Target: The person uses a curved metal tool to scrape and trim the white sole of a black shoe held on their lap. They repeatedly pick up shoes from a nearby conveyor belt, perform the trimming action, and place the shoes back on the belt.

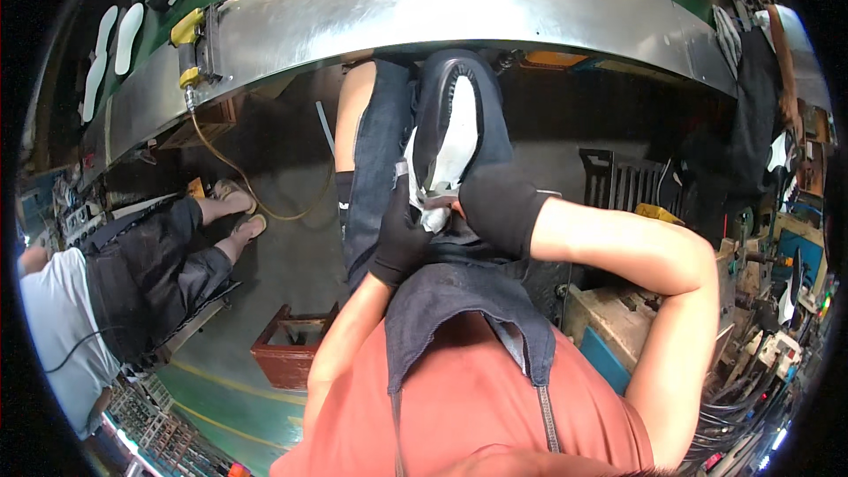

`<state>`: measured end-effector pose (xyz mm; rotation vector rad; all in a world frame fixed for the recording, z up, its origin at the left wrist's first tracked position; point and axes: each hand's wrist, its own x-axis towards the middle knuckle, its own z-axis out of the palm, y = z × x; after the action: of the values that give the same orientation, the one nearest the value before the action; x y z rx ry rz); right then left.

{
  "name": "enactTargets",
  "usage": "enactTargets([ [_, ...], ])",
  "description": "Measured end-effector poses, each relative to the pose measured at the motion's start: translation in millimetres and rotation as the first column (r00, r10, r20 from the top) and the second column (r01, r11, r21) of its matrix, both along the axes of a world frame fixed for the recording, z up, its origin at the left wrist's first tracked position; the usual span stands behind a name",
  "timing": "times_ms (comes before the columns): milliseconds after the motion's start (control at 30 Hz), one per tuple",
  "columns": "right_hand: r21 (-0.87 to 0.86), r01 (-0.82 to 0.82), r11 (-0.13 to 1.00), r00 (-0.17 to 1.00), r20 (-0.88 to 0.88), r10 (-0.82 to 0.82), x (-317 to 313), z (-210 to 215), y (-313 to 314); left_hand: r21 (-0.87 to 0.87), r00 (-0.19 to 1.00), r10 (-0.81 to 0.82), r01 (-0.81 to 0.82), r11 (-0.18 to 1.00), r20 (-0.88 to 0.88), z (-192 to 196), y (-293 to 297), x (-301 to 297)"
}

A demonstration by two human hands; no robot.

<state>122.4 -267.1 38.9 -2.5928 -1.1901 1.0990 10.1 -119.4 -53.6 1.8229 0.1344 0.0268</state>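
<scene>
A black shoe upper [430, 115] lies across my lap with its underside up and toe pointing away, stretched over a form. A white insole [457, 128] covers its bottom, with gathered black edging around the toe. My left hand [402, 234], in a black glove, is closed on the left side of its near end, where pale material [433, 216] shows. Over the right side of that same end is my right hand [499, 212], also black-gloved and closed. A thin light edge sticks out beside the right wrist; what that hand grips is hidden.
A curved metal bench edge [442, 9] spans the front. On its left rests a yellow-and-black air tool [188, 49] with a hose [225, 159]. White insoles [129, 38] lie beyond. A seated co-worker [132, 283] is at left, near a reddish-brown wooden stool [287, 353]. Machinery stands right.
</scene>
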Motion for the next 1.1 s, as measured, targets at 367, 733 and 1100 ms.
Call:
enactTargets([
  [367, -0.001, -0.110, 0.994, 0.958, 0.268, 0.107, -5.4, -36.1, 1.3, 0.157, 1.000, -0.008, 0.012, 0.987, -0.029, -40.5, 32.2, 8.7],
  [733, -0.067, -0.010, 0.998, 0.845, -0.534, -0.027, 61.7, -30.2, -39.1, 0.386, 0.976, 0.060, -0.139, 0.912, 0.208, -72.7, -0.3, 43.9],
  [1100, 0.413, 0.106, 0.904, 0.991, -0.119, -0.062, 17.9, -60.8, -43.5, -0.623, 0.957, -0.238, 0.084, 0.777, -0.168, -77.0, 57.9, 74.9],
])
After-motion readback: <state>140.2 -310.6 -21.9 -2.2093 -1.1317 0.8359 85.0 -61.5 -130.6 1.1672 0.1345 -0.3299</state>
